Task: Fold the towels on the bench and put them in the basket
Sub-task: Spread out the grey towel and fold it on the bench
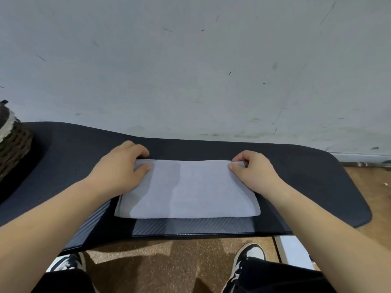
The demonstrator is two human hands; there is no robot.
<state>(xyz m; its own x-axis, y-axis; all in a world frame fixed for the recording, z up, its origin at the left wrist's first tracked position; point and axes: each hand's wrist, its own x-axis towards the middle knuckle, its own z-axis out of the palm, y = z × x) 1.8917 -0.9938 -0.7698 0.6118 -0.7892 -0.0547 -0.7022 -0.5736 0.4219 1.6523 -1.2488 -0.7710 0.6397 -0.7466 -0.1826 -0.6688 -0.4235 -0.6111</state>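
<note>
At centre frame, our left hand (pixel 120 166) and right hand (pixel 251 172) each pinched a far corner of the pale towel (pixel 186 191), which lay flat on the black bench (pixel 306 187). We judged the folding half done. The next move would need 1 more fold, then a carry to the woven basket (pixel 14 149) at the left edge.

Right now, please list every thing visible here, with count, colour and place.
towel: one, white, flat on the middle of the bench
bench: one, black, padded, along the wall
basket: one, brown, woven, left end of the bench
wall: one, pale grey, behind the bench
floor: one, brown, below the bench
shoes: two, black and white, on the floor
left hand: one, pinches the towel's far left corner
right hand: one, pinches the towel's far right corner
</note>
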